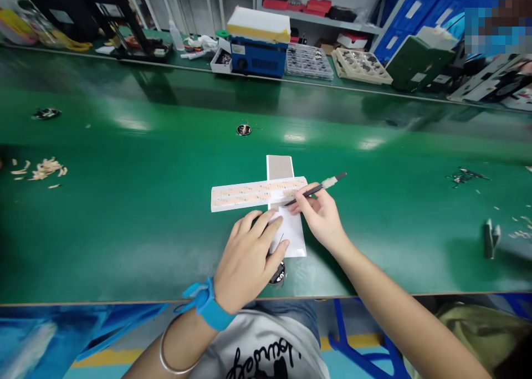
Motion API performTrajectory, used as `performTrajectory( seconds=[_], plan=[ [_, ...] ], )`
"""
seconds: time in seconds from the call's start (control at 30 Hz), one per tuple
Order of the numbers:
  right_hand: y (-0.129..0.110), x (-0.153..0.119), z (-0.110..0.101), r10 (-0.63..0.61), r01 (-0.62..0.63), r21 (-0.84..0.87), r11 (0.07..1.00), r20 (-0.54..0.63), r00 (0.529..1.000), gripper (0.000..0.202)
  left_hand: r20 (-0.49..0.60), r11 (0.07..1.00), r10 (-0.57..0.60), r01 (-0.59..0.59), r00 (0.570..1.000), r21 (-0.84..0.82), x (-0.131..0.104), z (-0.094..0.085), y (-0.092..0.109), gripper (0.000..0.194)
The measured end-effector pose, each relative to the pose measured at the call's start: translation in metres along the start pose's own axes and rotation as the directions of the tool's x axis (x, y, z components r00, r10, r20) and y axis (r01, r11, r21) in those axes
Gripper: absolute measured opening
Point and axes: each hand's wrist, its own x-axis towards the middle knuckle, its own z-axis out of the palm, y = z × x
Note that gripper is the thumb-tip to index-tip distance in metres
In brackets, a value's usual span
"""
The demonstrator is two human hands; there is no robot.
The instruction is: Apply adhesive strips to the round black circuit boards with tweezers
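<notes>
My left hand [249,257] lies with its fingers spread over the left side of a white sheet [294,240], pressing near its edge. My right hand [322,215] pinches slim dark tweezers [311,191] with a pale wrapped section, their tip pointing left and down at the sheet's upper part. Just above the fingers, a strip of small orange-pink stickers [239,195] lies crosswise over the sheet. Beyond that strip, a grey rectangle with white edges [280,167] shows. Partly hidden under my left hand is a round black part [277,273] close to the table's front edge.
On the green table [166,246] are a round part with wires [244,129], pale scraps [47,168], a dark part [46,113], black pieces [467,176] and a grey pronged object [491,239]. Behind stand a blue box [257,55] and component trays [361,66]. A person is at upper right.
</notes>
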Motion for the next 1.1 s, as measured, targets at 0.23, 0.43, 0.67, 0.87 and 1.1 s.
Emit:
performTrajectory(
  seconds=[0.23,0.43,0.67,0.87,1.1],
  plan=[
    [0.004,-0.005,0.001,0.001,-0.001,0.056,0.998,0.004,1.0,0.03,0.013,1.0,0.008,-0.008,1.0,0.012,0.002,0.001,0.0,0.042],
    [0.005,-0.004,0.001,-0.009,0.009,0.082,0.997,0.004,1.0,0.023,0.009,1.0,0.005,-0.005,1.0,0.031,0.002,0.0,0.0,0.043],
    [0.004,-0.009,0.001,-0.06,0.061,0.09,0.994,-0.013,0.998,0.019,-0.014,0.999,0.017,-0.017,1.0,0.031,0.001,0.001,0.0,0.041],
    [-0.007,-0.008,-0.003,-0.116,0.126,0.094,0.988,-0.103,0.988,0.019,-0.09,0.999,0.008,-0.011,0.996,-0.034,-0.003,-0.003,0.001,0.035],
    [-0.028,-0.028,-0.021,-0.066,0.106,0.132,0.986,-0.271,0.96,0.017,-0.037,0.996,-0.082,0.081,0.996,-0.042,-0.033,-0.006,0.013,0.051]
  ],
)
